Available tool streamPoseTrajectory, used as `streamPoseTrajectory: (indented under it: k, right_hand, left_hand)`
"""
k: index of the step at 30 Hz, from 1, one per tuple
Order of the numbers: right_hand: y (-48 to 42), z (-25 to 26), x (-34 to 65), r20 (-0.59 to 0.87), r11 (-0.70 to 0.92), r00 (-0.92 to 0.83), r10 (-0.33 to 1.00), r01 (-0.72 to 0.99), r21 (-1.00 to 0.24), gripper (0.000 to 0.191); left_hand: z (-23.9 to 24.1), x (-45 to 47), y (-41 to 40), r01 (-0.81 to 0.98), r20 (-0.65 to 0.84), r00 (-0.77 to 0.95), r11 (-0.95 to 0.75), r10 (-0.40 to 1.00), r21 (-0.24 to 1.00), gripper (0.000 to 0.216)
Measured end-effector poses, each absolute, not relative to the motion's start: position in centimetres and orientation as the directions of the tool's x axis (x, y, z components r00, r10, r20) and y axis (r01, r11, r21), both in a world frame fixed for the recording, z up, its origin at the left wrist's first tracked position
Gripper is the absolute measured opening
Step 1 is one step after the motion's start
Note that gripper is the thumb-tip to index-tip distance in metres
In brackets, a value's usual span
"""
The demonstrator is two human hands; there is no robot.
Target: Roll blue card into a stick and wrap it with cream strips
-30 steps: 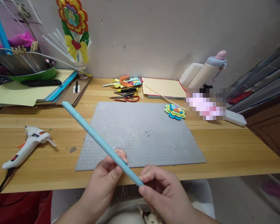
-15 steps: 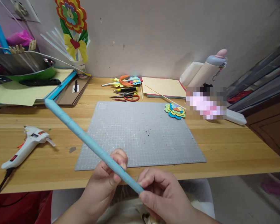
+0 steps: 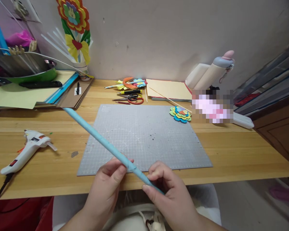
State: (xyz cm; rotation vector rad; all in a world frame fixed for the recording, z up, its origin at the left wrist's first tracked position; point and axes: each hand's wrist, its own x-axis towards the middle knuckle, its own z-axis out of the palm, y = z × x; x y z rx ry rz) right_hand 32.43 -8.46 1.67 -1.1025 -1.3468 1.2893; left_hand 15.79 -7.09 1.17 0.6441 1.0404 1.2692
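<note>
A long light-blue rolled paper tube (image 3: 96,134) slants across the view, its far end up to the left and its near end down to the right. My left hand (image 3: 108,179) pinches it near the middle, thumb on the near side and fingers behind. Around the lower end, my right hand (image 3: 170,189) grips with thumb and bent fingers; the tip of the tube is partly hidden there. A spiral paper edge shows on the tube between my hands. Both hands are above the table's front edge, with the grey cutting mat (image 3: 144,138) just beyond.
A white glue gun (image 3: 26,150) lies at left. A layered paper flower (image 3: 180,114) rests on the mat's right corner. Behind are scissors (image 3: 130,98), a cutter knife (image 3: 130,92) and paper sheets (image 3: 168,89). A bottle (image 3: 214,70) stands at right, a metal pot (image 3: 24,62) at left.
The tube has slid down to the right through my hands, and its far end is now nearer the mat. My right hand has risen slightly; the left hand's fingers have shifted behind the tube.
</note>
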Motion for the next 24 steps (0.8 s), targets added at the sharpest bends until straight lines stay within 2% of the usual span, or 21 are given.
streamPoseTrajectory:
  k: [4, 9, 13, 16, 18, 21, 24]
  right_hand:
    - [-8.3, 1.2, 32.3, -0.007, -0.004, -0.121, 0.993, 0.029, -1.000, 0.013]
    - [-8.1, 0.9, 32.0, -0.118, -0.131, -0.132, 0.984, -0.094, -0.987, 0.014]
    - [-8.3, 0.9, 32.1, -0.223, -0.273, -0.228, 0.948, -0.216, -0.937, 0.019]
    - [-8.5, 0.8, 32.2, -0.297, -0.394, -0.344, 0.890, -0.256, -0.883, 0.024]
    - [-8.6, 0.8, 32.2, -0.320, -0.440, -0.395, 0.861, -0.264, -0.858, 0.029]
    - [-8.8, 1.0, 32.1, -0.321, -0.467, -0.437, 0.840, -0.284, -0.837, 0.031]
    - [-9.2, 1.3, 32.3, -0.274, -0.434, -0.458, 0.846, -0.290, -0.853, 0.026]
  left_hand:
    - [0.8, 16.0, -7.0, -0.323, -0.196, -0.033, 0.175, 0.980, 0.930, 0.018]
    - [0.6, 16.3, -6.9, -0.206, -0.123, -0.049, 0.110, 0.991, 0.972, 0.018]
    - [0.5, 16.2, -6.7, -0.318, -0.244, -0.024, 0.224, 0.969, 0.921, 0.017]
    - [0.6, 16.1, -6.6, -0.469, -0.382, 0.003, 0.339, 0.924, 0.815, 0.024]
    - [0.7, 16.0, -6.6, -0.528, -0.423, 0.033, 0.376, 0.905, 0.762, 0.030]
    - [0.8, 15.8, -6.6, -0.548, -0.385, 0.114, 0.381, 0.916, 0.745, 0.030]
    - [0.9, 15.5, -6.8, -0.552, -0.263, 0.224, 0.345, 0.938, 0.759, 0.023]
